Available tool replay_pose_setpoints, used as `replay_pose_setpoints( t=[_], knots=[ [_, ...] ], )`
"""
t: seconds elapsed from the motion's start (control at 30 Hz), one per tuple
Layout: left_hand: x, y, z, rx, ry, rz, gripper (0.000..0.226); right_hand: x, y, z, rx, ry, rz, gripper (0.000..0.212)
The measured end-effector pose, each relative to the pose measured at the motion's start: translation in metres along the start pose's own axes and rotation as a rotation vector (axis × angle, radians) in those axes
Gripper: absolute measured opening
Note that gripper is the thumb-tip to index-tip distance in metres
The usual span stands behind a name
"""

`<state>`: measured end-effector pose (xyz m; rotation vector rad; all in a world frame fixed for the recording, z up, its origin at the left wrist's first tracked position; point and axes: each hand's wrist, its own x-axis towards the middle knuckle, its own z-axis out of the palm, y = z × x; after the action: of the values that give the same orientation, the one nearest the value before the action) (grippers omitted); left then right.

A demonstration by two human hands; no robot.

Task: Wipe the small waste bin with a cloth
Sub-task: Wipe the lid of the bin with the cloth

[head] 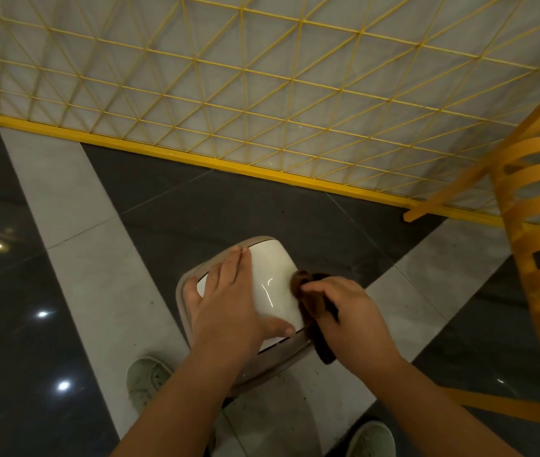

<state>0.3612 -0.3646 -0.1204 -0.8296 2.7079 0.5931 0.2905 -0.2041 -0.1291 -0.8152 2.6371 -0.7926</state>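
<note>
Two pale canvas shoes point(148, 379) stand on the glossy dark-and-grey tiled floor point(74, 206), one at the lower left, the other at the bottom edge. Between and beyond them sits the small beige plastic waste bin with a glossy white lid point(270, 275), seen from above; its long axis runs from near the person's feet up and slightly left toward the yellow wire-mesh fence point(262, 77). The left hand point(229, 298) lies flat on the lid with fingers spread and straight, thumb reaching the near edge. Just right of it, the right hand point(348, 311) pinches a crumpled dark brown cloth point(315, 301) in curled fingers, pressing it against the bin's right side. Farther right stands a yellow slatted wooden chair point(536, 258).
</note>
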Motion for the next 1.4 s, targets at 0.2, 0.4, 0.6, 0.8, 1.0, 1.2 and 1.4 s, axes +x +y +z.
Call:
replay_pose_setpoints(
  t=[0.2, 0.4, 0.6, 0.8, 1.0, 1.2, 1.4],
  knots=[
    [-0.001, -0.002, 0.006, -0.031, 0.037, 0.005, 0.127, 0.036, -0.015, 0.018, 0.103, 0.104, -0.11, 0.043],
    [0.0, -0.003, 0.002, -0.004, 0.018, -0.004, 0.127, 0.031, 0.003, 0.028, 0.207, 0.121, 0.304, 0.033],
    [0.0, -0.003, 0.001, -0.028, 0.007, 0.002, 0.129, -0.011, -0.008, 0.026, 0.13, 0.217, 0.088, 0.043],
    [0.001, -0.004, -0.001, -0.031, -0.002, 0.025, 0.128, 0.044, -0.026, 0.03, 0.192, 0.165, 0.003, 0.045],
    [0.011, -0.017, -0.017, 0.093, -0.143, 0.111, 0.13, 0.032, 0.002, 0.038, 0.366, 0.063, 0.475, 0.031],
    [0.005, -0.036, -0.028, 0.101, -0.174, 0.112, 0.125, -0.042, 0.004, 0.071, 0.506, 0.083, 0.629, 0.03],
    [-0.003, -0.022, -0.021, 0.142, -0.164, 0.068, 0.12, -0.051, -0.035, 0.068, 0.653, 0.274, 0.518, 0.03]
  ],
)
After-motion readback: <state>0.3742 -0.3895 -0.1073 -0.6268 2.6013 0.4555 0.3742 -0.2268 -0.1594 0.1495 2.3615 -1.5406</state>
